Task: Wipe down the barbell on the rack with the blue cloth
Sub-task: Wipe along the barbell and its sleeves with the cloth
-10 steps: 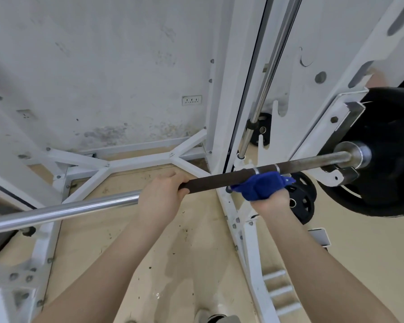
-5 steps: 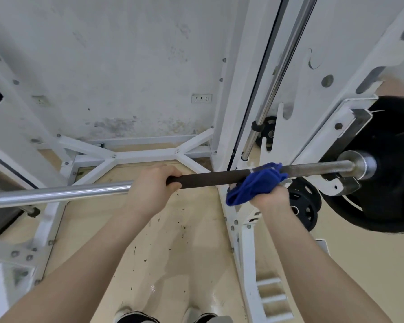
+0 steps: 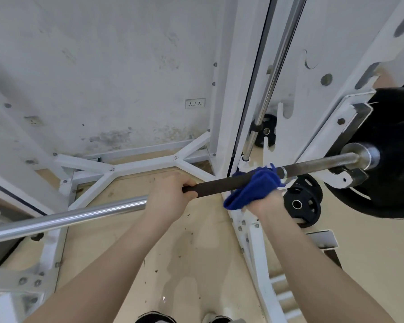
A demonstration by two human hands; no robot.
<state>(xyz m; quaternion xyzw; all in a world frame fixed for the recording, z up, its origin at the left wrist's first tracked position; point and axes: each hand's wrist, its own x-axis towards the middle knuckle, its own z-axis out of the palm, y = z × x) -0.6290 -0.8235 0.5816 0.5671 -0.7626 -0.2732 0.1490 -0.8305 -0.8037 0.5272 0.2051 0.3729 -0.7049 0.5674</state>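
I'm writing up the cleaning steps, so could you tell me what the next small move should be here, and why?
Probably slide the right hand with the blue cloth outward along the barbell toward the collar. The cloth is wrapped over the dark knurled part, the left hand grips the bar to steady it, and the stretch beyond looks dull and speckled.

A: Where does the view look from?

B: There is one camera, on the person's head, facing forward and steeply down. Both forearms reach in from the near edge, and shoe tips show at the bottom.

A: How near is it?

B: Close: the barbell crosses mid-frame at arm's length. The floor lies below, the wall far, and the wide lens bends the rack uprights.
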